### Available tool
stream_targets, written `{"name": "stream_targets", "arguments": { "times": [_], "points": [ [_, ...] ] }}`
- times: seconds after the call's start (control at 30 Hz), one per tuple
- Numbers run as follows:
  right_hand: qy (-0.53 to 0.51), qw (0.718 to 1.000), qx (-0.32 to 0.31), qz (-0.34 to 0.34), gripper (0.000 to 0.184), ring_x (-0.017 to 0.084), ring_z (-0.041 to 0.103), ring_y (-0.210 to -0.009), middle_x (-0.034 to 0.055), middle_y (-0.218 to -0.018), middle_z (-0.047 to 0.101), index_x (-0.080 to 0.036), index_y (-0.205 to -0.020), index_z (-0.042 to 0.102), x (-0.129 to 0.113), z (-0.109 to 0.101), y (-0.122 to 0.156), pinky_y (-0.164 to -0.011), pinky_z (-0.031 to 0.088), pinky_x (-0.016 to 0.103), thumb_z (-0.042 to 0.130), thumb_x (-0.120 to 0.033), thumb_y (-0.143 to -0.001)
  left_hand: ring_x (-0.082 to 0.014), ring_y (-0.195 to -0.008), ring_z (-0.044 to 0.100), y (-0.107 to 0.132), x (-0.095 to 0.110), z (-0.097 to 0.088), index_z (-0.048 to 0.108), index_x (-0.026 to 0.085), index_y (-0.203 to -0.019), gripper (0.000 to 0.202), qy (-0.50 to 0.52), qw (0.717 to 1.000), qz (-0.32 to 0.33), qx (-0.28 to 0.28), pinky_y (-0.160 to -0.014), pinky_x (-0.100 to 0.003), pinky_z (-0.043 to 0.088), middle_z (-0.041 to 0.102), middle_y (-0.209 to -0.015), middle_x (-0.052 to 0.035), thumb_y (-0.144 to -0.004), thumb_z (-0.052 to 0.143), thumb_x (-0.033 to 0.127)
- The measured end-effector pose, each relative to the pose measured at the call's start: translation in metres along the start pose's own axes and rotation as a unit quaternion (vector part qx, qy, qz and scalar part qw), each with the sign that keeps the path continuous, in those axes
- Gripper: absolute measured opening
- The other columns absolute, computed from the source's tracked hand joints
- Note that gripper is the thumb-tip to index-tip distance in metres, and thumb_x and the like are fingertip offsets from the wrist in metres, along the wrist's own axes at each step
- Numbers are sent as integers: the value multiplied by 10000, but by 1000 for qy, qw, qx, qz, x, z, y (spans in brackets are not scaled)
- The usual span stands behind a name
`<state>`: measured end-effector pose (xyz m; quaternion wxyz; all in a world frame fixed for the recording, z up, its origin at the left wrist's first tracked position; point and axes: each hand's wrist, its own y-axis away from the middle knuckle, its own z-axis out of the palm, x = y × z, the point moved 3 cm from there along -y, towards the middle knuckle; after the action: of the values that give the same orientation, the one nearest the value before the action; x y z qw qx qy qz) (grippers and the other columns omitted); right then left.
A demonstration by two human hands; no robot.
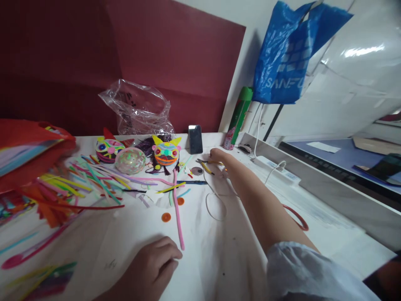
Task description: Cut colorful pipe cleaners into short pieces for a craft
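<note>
My left hand rests low in the view over the white tabletop, its fingers curled in and nothing visible in them. Close to its fingertips lies the lower end of a pink pipe cleaner. My right hand is stretched far across the table, with its fingers bent down and mostly hidden. Something with a small orange light shows beneath it; its kind is unclear. Just left of that hand are yellow-handled pliers. A thin pale cord loops on the table nearer to me.
Two colourful animal-head crafts stand at the back beside a clear beaded ball. Many pipe cleaners spread leftward. A phone leans on the wall. A green spray can and a power strip are at right.
</note>
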<state>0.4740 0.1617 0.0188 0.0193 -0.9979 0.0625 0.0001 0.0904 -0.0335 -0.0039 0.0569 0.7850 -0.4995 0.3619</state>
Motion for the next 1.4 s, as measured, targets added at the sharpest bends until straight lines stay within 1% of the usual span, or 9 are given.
{"name": "stream_targets", "arguments": {
  "times": [0.2, 0.33, 0.5, 0.7, 0.9, 1.07, 1.2, 1.3, 1.4],
  "points": [
    [17, 999, -47, 21, 258, 167, 598, -857, 65, -988, 639, -146, -995, 629, 0, -12, 29, -756, 483, 305, 535, -342, -854, -118, -727, 594, 1, -1, 2, 597, 201, -794, 185, 6, 1000, -10, -8, -660, -197, 464, 635, -776, -17, -805, 431, 120],
    [15, 999, -26, 19, 231, 172, 604, -798, 69, -903, 690, -152, -938, 689, -12, -7, 43, -682, 437, 227, 553, -300, -824, -126, -745, 596, 2, -1, 2, 604, 199, -798, 183, 11, 1000, -9, -9, -671, -204, 467, 640, -791, -26, -814, 431, 142],
    [19, 999, -10, 23, 259, 195, 612, -738, 85, -837, 694, -137, -899, 708, -24, -4, 46, -667, 435, 249, 540, -317, -819, -126, -731, 596, 1, 2, 0, 610, 195, -792, 192, 5, 1000, -8, -7, -668, -208, 467, 638, -778, -29, -809, 428, 135],
    [33, 999, 9, 12, 225, 226, 623, -811, 124, -859, 679, -123, -846, 688, -35, -1, 53, -712, 425, 250, 566, -306, -797, -119, -736, 594, 1, 2, 0, 604, 191, -795, 186, -3, 1000, -16, -13, -670, -202, 454, 631, -781, -19, -804, 432, 120],
    [-4, 999, 36, -4, 193, 193, 610, -796, 120, -878, 682, -108, -860, 671, -47, -11, 47, -672, 408, 222, 536, -228, -793, -120, -746, 588, 2, 4, -1, 599, 185, -783, 186, 0, 1000, -13, -13, -683, -207, 445, 627, -781, -24, -809, 427, 117],
    [-74, 993, 43, -87, 230, 131, 605, -814, 46, -932, 694, -142, -944, 676, -90, -16, 36, -694, 408, 168, 502, -169, -796, -121, -753, 581, 2, 4, -1, 601, 191, -798, 195, 6, 1000, -12, -15, -687, -209, 434, 630, -792, -22, -816, 423, 116],
    [-108, 987, 36, -116, 220, 119, 615, -768, 30, -856, 709, -142, -883, 706, -120, -16, 26, -680, 418, 159, 540, -100, -744, -116, -765, 574, 3, 4, -1, 604, 190, -803, 194, 4, 1000, -11, -15, -699, -204, 425, 629, -800, -17, -809, 431, 104],
    [-118, 987, 55, -98, 213, 113, 612, -723, 38, -832, 707, -126, -880, 698, -120, -23, 22, -648, 423, 165, 533, -108, -747, -110, -771, 570, 4, 4, 0, 605, 190, -810, 196, 4, 1000, -13, -16, -705, -200, 418, 628, -807, -11, -804, 434, 93],
    [-111, 989, 79, -60, 273, 103, 610, -734, 39, -897, 698, -131, -995, 659, -101, -34, 22, -636, 418, 159, 467, -144, -801, -110, -769, 566, 5, 2, 0, 602, 187, -806, 195, 6, 1000, -18, -19, -702, -201, 414, 623, -803, -9, -805, 431, 93]
  ]
}}
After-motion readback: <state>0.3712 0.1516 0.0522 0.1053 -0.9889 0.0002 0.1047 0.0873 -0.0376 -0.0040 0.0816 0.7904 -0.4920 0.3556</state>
